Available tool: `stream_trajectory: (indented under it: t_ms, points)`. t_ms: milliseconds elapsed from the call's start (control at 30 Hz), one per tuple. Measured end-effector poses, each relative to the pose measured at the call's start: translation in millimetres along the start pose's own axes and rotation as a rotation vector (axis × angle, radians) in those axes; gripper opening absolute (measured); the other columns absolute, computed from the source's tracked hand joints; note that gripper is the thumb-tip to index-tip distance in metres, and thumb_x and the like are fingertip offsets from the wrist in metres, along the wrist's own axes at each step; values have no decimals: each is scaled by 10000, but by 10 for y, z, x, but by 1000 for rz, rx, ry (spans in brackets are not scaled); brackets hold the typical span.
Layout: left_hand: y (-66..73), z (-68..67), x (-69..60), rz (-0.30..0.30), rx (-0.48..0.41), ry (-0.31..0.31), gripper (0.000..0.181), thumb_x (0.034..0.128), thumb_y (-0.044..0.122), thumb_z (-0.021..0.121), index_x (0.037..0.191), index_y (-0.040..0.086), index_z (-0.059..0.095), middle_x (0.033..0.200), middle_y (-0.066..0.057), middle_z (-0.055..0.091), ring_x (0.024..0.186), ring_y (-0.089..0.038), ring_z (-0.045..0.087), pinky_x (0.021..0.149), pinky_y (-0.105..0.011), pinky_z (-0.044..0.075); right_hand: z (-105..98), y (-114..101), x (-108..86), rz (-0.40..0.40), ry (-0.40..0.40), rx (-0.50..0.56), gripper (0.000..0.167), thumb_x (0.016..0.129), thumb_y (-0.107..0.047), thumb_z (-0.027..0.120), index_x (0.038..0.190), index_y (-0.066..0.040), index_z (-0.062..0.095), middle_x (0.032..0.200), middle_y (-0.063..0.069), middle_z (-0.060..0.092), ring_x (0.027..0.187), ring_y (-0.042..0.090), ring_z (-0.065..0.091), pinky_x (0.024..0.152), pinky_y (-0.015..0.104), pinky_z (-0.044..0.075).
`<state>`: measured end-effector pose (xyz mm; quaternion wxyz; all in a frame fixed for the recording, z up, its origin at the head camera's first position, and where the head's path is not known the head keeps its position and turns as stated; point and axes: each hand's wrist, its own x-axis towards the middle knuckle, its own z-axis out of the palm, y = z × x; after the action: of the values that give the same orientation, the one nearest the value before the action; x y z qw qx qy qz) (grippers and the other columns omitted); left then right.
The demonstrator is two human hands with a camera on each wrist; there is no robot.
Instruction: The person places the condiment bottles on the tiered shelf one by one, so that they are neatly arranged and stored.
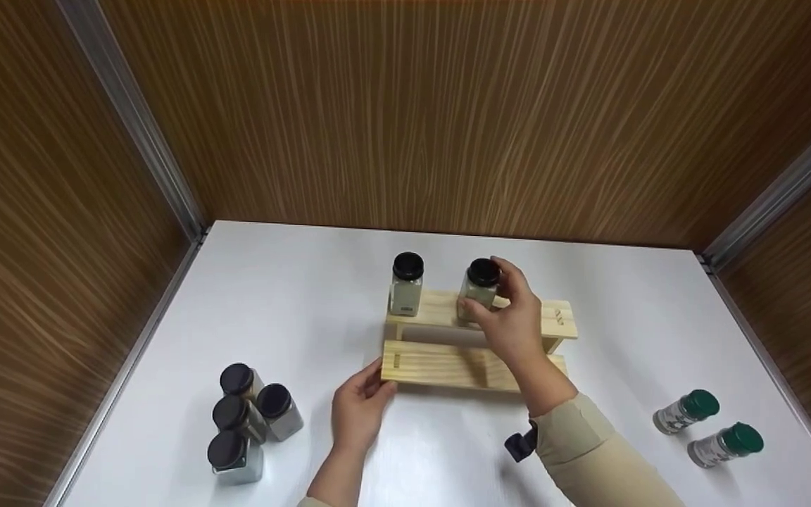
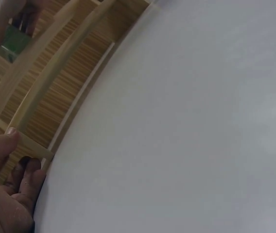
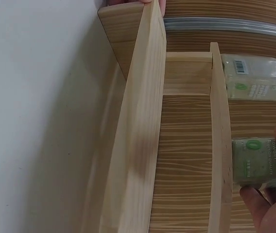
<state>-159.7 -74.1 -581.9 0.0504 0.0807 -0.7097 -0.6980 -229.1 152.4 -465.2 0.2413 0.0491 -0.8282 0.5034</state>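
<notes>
A two-tier wooden spice rack (image 1: 441, 362) stands mid-table in the head view. My left hand (image 1: 360, 412) grips the left end of its lower tier, thumb and curled fingers around the wood in the left wrist view. With my right hand (image 1: 516, 324) I hold a square spice jar (image 1: 476, 292) with a black lid, upright at the middle of the upper tier. Its greenish contents and printed label show in the right wrist view, where its base meets the upper board (image 3: 220, 145). A second black-lidded jar (image 1: 405, 294) stands on that tier's left end.
Several black-lidded jars (image 1: 282, 419) stand grouped at the table's left. Two green-capped shakers (image 1: 680, 414) are at the right. Wood-grain panels (image 1: 412, 120) enclose the white table (image 1: 293, 282) at the back and sides.
</notes>
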Motion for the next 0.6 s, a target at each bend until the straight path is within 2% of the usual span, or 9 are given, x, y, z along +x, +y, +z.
stream_trajectory:
  t_ms: [367,500,600]
  points:
    - [-16,-13,17,-9,1,-11,467,891,-21,829,1341,13,708,1248,-195,735,1097,-295,726,867,-248,610,9,14,-15,-17,18,-15,733,809,-7,919,1445,-12,554,1199,202,709,1053,362,682,881,562,591]
    - [-36,-12,32,-2,6,-28,470,899,-24,819,1351,-2,694,1254,-200,729,1098,-293,725,875,-250,608,-21,11,-19,23,-22,-35,797,821,-47,922,1497,-12,501,1279,214,677,1110,387,661,954,587,551]
    - [-43,-18,33,-6,23,-31,470,903,-15,819,1355,-2,690,1260,-190,729,1100,-279,722,878,-243,604,-72,11,-55,75,-70,-56,882,829,-90,927,1555,-33,430,1356,217,637,1191,401,636,973,562,557]
